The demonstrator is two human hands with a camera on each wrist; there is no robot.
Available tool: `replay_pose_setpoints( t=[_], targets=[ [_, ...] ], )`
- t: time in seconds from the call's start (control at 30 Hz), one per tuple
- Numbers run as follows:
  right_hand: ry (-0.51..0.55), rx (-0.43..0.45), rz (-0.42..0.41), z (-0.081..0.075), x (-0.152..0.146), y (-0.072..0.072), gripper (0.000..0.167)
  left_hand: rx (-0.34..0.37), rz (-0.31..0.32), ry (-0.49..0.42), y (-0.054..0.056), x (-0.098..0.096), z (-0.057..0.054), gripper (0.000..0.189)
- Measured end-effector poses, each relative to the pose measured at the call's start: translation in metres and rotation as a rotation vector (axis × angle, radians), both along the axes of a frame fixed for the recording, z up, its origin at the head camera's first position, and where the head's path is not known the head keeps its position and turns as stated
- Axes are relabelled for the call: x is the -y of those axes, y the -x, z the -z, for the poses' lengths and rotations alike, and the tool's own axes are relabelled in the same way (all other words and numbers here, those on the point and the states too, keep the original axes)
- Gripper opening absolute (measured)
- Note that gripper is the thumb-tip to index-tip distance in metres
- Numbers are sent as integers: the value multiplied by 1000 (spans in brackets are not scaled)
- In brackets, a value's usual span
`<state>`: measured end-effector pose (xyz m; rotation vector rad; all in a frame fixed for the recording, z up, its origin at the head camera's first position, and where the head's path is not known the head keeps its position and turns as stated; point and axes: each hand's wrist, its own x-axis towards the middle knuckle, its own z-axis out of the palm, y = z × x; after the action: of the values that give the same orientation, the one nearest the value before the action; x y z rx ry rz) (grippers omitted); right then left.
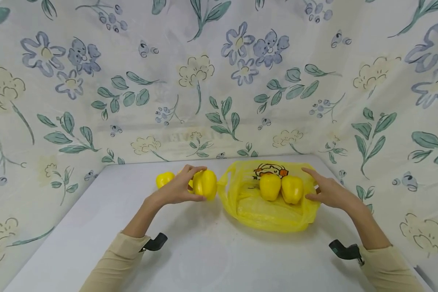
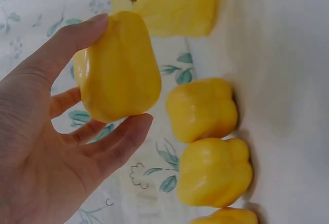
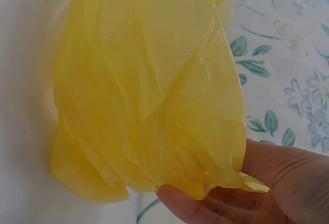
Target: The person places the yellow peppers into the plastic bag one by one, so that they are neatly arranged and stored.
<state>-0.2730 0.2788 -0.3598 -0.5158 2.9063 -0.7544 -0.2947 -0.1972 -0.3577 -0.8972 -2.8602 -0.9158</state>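
Observation:
My left hand (image 1: 175,190) grips a yellow bell pepper (image 1: 205,184) between thumb and fingertips, raised to the left of a thin yellow plastic bag (image 1: 270,217). The left wrist view shows this pepper clear of the table. My right hand (image 1: 332,192) holds the right edge of the bag, with a fold of plastic between thumb and fingers in the right wrist view. Two more bell peppers, a left one (image 1: 270,187) and a right one (image 1: 292,190), sit side by side at the bag's opening.
More yellow bell peppers stand in a row on the white table, among them a nearer one (image 2: 203,109) and another (image 2: 216,172); in the head view my left hand partly covers them. A floral cloth (image 1: 197,101) hangs behind the table (image 1: 204,259).

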Motion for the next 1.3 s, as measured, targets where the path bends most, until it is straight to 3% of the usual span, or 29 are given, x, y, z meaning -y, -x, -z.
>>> replay_pose_setpoints(
  t=[0.4,0.67,0.97,1.3],
  targets=[
    [-1,10,9,-2,0,-1,82,-65,35,-54,-3,-8,-31,88],
    [-2,3,-1,0,-1,0,81,-90,88,-57,-3,-26,-45,87],
    [0,10,7,0,-1,-1,82,-96,191,-1,5,-62,-46,89],
    [6,23,7,0,-1,0,81,-79,256,107,13,-101,-34,90]
  ],
)
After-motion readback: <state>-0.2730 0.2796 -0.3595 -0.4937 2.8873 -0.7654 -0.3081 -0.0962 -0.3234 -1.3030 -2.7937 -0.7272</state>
